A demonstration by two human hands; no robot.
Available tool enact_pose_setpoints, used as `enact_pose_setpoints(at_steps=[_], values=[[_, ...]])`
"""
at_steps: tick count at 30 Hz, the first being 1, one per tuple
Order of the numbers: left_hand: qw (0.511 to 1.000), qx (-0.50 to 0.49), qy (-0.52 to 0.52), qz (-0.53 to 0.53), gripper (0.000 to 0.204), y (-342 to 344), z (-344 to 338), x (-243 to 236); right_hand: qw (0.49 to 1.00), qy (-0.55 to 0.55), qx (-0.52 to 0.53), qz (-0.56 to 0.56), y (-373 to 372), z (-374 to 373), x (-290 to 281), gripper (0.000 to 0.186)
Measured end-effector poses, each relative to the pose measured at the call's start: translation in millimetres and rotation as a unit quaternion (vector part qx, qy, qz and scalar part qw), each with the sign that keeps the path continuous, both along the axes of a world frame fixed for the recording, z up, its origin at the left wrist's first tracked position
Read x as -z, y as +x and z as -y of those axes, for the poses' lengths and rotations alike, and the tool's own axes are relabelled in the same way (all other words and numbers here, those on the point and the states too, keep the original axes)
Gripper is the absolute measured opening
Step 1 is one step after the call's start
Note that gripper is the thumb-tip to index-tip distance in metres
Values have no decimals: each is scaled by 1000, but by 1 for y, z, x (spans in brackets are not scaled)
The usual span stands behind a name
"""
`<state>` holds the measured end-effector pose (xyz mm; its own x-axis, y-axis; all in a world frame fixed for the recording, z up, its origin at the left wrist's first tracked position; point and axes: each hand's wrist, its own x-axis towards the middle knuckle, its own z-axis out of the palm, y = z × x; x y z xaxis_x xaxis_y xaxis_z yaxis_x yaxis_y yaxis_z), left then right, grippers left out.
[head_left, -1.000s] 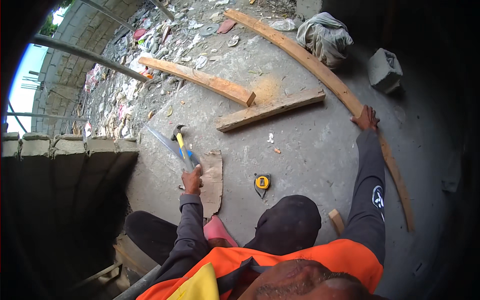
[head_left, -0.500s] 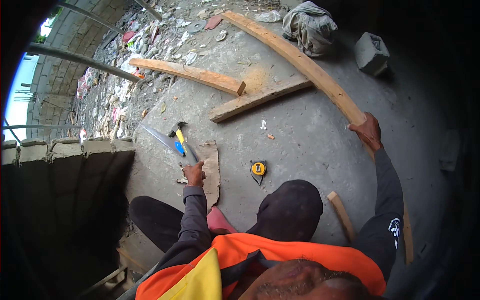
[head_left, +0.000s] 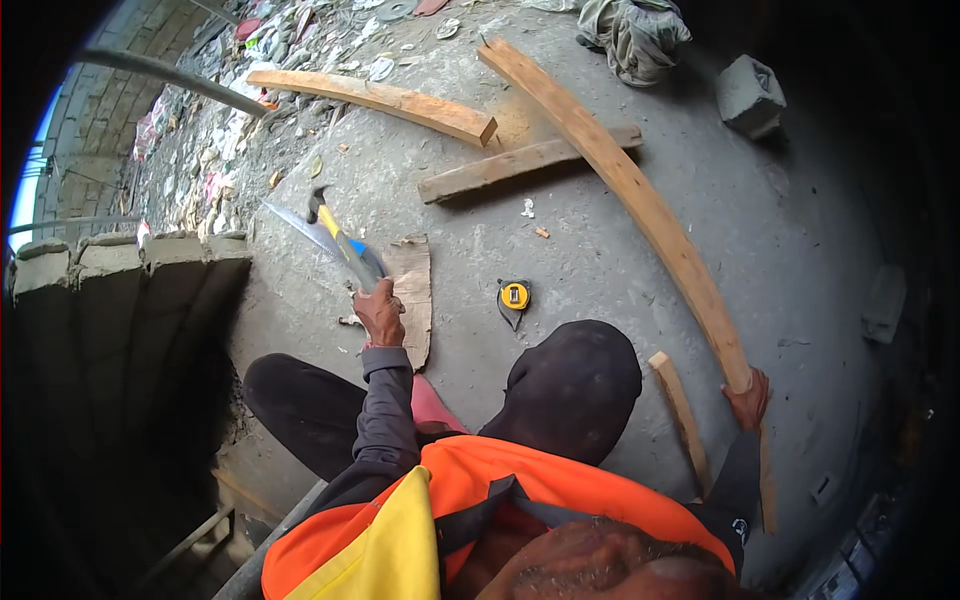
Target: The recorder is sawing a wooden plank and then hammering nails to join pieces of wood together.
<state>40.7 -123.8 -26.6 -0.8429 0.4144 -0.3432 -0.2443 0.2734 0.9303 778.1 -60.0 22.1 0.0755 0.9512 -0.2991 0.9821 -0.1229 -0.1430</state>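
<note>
My left hand (head_left: 380, 315) is closed around the grip of a claw hammer (head_left: 340, 238) with a yellow and grey handle, its head pointing away from me. A handsaw (head_left: 298, 226) with a blue handle shows beside and partly behind the hammer. On the right, my right hand (head_left: 748, 402) grips the near end of a long wooden beam (head_left: 645, 215). The beam slants away to the far left and crosses over a shorter, weathered plank (head_left: 525, 171). A small point, possibly a nail, sticks out at its far end.
A yellow and black tape measure (head_left: 514, 296) lies before my knee, near a brown flat scrap (head_left: 412, 300). Another timber (head_left: 375, 97) lies far left by scattered rubbish. A thin wood strip (head_left: 682, 420), concrete block (head_left: 751, 97) and cloth bundle (head_left: 635, 40) are on the right. A block wall (head_left: 125, 265) borders the left.
My right hand has moved nearer to me and now grips the beam's near end. The beam's near part has shifted toward me. My left hand keeps its hold on the hammer.
</note>
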Motion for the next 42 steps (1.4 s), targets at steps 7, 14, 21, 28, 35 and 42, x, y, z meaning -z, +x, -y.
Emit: enact_pose_setpoints(at_steps=[7, 14, 21, 28, 35, 42], values=[[991, 35, 74, -104, 21, 30, -24, -60, 963, -180, 34, 197, 1, -25, 12, 79], [983, 129, 83, -96, 24, 45, -45, -45, 977, 78, -176, -88, -218, -150, 4, 91], [972, 223, -24, 73, 30, 87, -22, -42, 988, 93, -121, 8, -333, -222, 41, 91], [974, 223, -6, -39, 25, 63, -18, -33, 980, 44, -130, -142, -327, -199, 16, 68], [958, 264, -3, -110, 23, 36, -75, -51, 966, 144, -211, 44, -302, -179, 88, 72], [906, 209, 337, -149, 18, 8, -198, -190, 986, 95, -134, -39, -313, -180, 82, 80]])
